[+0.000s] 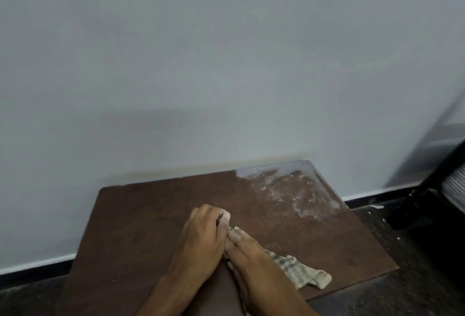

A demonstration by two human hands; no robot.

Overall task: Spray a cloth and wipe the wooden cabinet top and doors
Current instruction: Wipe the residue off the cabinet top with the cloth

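Where both hands (221, 237) press, cloth (299, 269) beneath grip.

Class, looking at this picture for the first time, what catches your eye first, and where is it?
Two hands, the left hand and right hand, press a pale cloth onto the middle of the brown cabinet top. At its far right corner lies a whitish dusty patch, below a plain grey wall.

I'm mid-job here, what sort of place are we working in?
Probably an ordinary indoor room, though little shows. A low wooden cabinet top stands against a plain pale wall with a dark skirting strip and a dark speckled floor. Both hands press a cloth on it.
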